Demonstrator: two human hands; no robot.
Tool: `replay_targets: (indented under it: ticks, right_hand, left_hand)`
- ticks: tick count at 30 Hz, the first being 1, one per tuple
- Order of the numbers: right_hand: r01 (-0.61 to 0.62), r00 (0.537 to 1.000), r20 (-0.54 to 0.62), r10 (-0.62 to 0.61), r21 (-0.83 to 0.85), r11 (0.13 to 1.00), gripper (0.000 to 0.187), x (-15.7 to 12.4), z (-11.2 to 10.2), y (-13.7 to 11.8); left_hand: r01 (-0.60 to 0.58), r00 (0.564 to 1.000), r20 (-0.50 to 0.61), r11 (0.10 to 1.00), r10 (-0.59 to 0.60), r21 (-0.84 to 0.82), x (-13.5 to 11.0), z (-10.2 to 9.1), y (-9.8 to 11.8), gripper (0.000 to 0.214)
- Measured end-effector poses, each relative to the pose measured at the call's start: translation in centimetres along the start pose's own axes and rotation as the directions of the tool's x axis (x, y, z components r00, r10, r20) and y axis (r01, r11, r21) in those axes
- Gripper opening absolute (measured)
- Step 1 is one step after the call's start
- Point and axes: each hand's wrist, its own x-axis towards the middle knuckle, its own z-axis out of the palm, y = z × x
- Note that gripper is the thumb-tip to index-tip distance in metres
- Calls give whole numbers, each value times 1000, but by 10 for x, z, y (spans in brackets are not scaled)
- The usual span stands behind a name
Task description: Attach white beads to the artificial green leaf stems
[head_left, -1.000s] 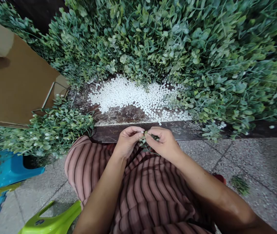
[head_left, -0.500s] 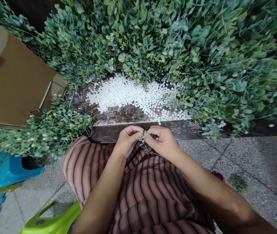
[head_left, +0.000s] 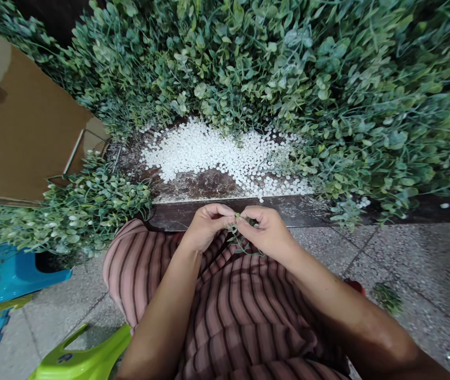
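Note:
My left hand [head_left: 207,226] and my right hand [head_left: 266,230] meet over my lap, fingertips pinched together on a small green leafy sprig [head_left: 240,237]. The sprig's thin stems hang down between the hands over my striped skirt [head_left: 225,306]. Just beyond the hands lies a dark wooden board [head_left: 193,214] carrying a heap of small white beads [head_left: 225,158]. What sits between the fingertips besides the sprig is too small to make out.
A deep pile of green leafy sprigs [head_left: 288,79] rings the board at the back and right, with a smaller pile [head_left: 82,208] at left. A cardboard box [head_left: 19,137] stands far left. A blue stool [head_left: 7,272], a green stool [head_left: 82,359] and a stray sprig [head_left: 386,296] rest on the stone floor.
Both hands have stayed pinched on the sprig in the same place; the fingers have shifted only slightly.

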Motion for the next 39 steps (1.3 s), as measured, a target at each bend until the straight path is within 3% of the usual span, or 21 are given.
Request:
replay_targets:
  ticks: [4,8,15,22,26,30,34,39]
  right_hand:
    - [-116,993,-1,116,65,991,26,-2,3,1]
    - [-127,992,3,128,96,987,26,-4,4,2]
    - [-119,993,27,116,191,974,25,3,1,3]
    - [-98,989,-91,119,202,974,26,4,5,11]
    - [-96,985,-108,132,293,951,27,0,5,10]
    - [-148,986,4,164,461,875,35,-3,1,10]
    - [-242,970,121,210,549,800,39,-6,-5,13]
    - [-175,979,29,200,613,770,28,-6,-8,18]
  left_hand:
    - [-8,1000,1,1000,8,25,0,0,-1,24]
    - [0,1000,11,1000,0,28,0,3,-3,25]
    - [-19,991,-132,1000,19,-1,-7,5,1,33]
    - [-86,979,-163,969,125,232,-12,9,0,24]
    - [-120,972,-181,977,151,175,-9,17,-3,20]
    - [-178,970,-151,981,189,80,-9,22,-6,16]
    - [-150,978,-145,989,151,15,-9,27,-11,14]
    - [-137,986,-88,990,139,30,-6,34,-12,14]
